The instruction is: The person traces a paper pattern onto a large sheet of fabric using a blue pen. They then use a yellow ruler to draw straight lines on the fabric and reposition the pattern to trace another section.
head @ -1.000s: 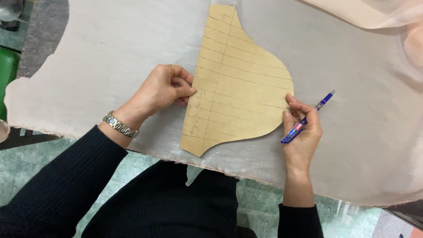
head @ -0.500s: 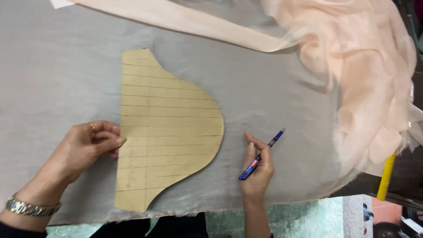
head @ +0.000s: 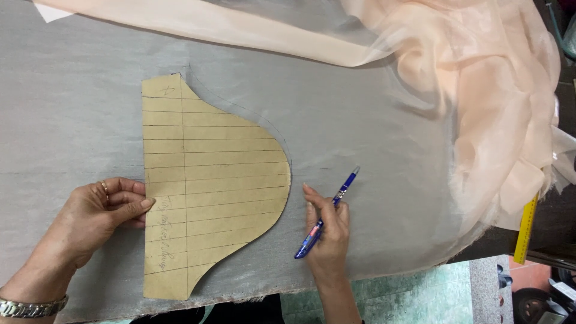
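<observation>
Grey cloth (head: pixel 372 120) covers the tabletop, with peach fabric (head: pixel 480 90) bunched beyond the cardboard pattern (head: pixel 210 186). The pattern lies flat on the cloth; the left hand (head: pixel 99 219) presses its straight edge with fingers together, and it could slide if that pressure eases. Right of its curve, the right hand (head: pixel 327 231) pinches a blue pen (head: pixel 327 213).

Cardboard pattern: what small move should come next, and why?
Probably bring the pen tip in the right hand to the cardboard pattern edge and continue tracing: a faint traced line follows the upper curve, and the left hand pins the straight side on the grey fabric.
</observation>
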